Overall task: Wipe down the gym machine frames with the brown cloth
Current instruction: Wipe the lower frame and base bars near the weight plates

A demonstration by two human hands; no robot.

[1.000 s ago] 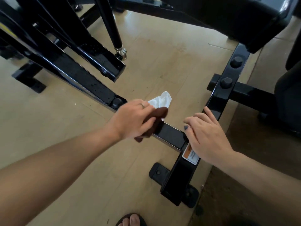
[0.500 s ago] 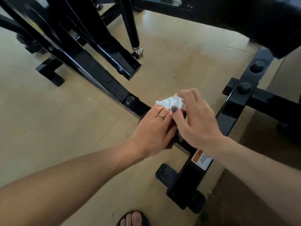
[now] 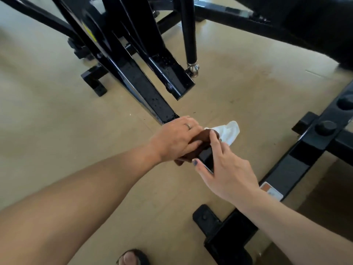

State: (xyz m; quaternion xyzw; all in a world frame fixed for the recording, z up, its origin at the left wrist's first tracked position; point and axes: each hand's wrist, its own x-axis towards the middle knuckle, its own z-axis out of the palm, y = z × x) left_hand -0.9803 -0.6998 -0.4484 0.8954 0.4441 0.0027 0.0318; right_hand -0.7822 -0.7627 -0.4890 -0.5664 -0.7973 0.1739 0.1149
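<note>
— On frame rail (image 3: 147,92): brown cloth (image 3: 203,137) under left hand (image 3: 175,139), fingers curled round it?
— Yes. Right hand (image 3: 227,169) touches the cloth's near edge, fingers loosely extended — gripping nothing.

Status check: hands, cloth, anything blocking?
Left hand presses brown cloth on frame bar. Right hand touches cloth and bar. Nothing blocking.

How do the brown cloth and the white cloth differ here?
The brown cloth is dark and lies pressed on the black bar under the left hand; the white cloth is pale and pokes out free past the fingers. The right hand touches the brown cloth, not the white. Both are crumpled and lie together.
</note>
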